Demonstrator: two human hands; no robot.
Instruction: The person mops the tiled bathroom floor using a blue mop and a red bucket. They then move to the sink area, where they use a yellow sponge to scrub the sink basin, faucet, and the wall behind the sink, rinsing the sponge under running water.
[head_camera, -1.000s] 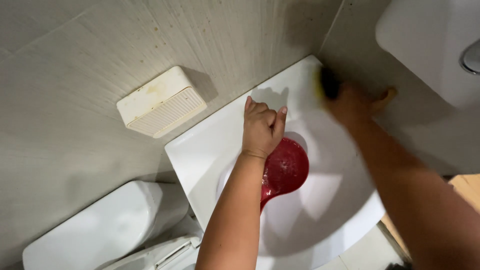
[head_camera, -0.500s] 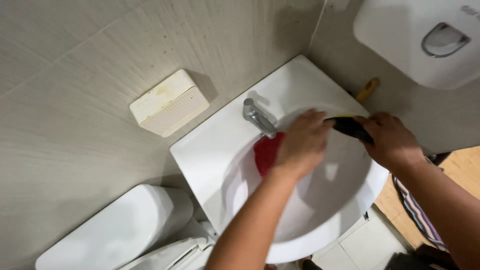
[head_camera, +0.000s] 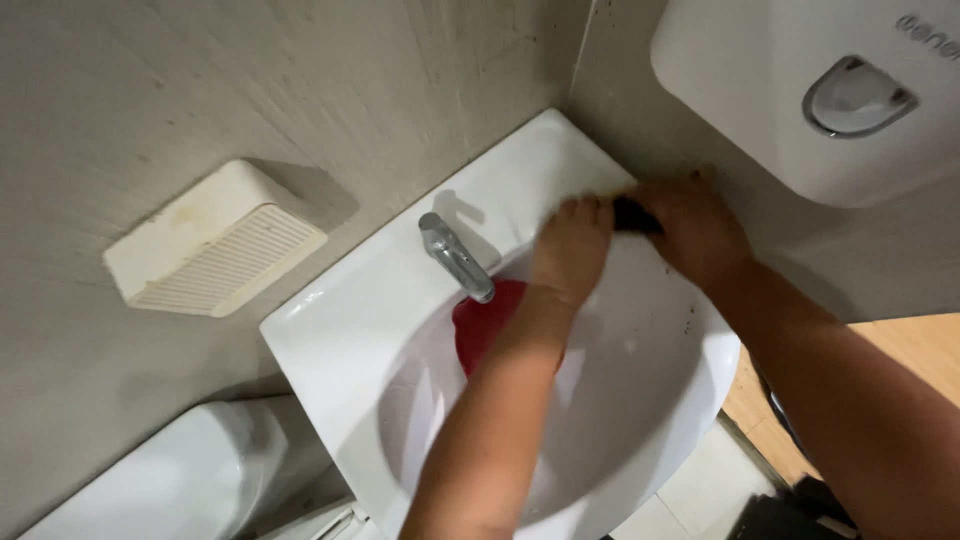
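Both hands have shifted up toward the back right rim of the white washbasin since half a second ago. From the head view, the right hand has its grip clamped on a dark scrubbing tool against that rim. The left hand lies beside it, fingers together on the porcelain, touching the tool's end. A red object sits in the bowl under the chrome tap.

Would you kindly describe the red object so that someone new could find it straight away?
Start at the white corner sink and find the chrome tap on its rim. Just below the spout, inside the basin, lies a red bowl-like object, partly hidden by the left forearm. It is the only red thing there.
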